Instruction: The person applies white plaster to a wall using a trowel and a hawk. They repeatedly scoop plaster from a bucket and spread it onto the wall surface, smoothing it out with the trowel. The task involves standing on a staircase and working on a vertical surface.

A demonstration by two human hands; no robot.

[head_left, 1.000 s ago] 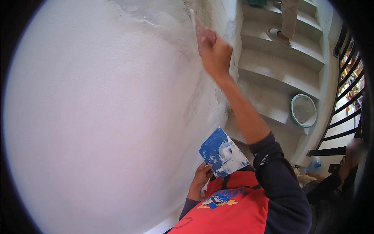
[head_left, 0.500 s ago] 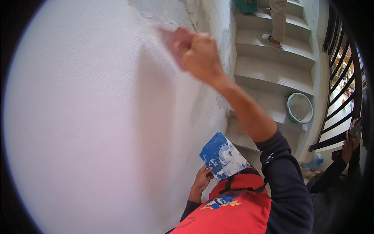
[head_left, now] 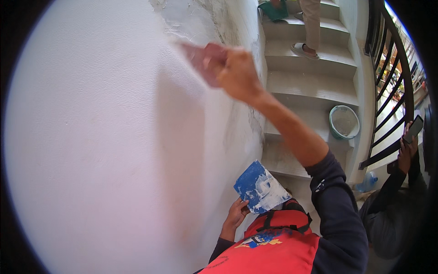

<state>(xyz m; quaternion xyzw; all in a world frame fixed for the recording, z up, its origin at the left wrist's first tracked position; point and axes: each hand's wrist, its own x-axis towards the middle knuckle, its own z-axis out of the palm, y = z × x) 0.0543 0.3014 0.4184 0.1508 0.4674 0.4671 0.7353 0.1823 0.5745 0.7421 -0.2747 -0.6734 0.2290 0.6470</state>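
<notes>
My right hand is raised against the white wall and grips a reddish putty scraper, blurred with motion, its blade lying on the plaster. My left hand is low by my chest and holds a blue plaster board smeared with white putty. A rough grey unfinished patch of wall lies just above the scraper.
Concrete stairs climb on the right, with a green basin on one step. Another person's legs stand higher up. A black railing edges the stairs; a second person's hand holds a phone beside it.
My right hand has swept the scraper leftward and down along the wall, away from the stair edge. The left hand with the blue board has stayed near my chest.
</notes>
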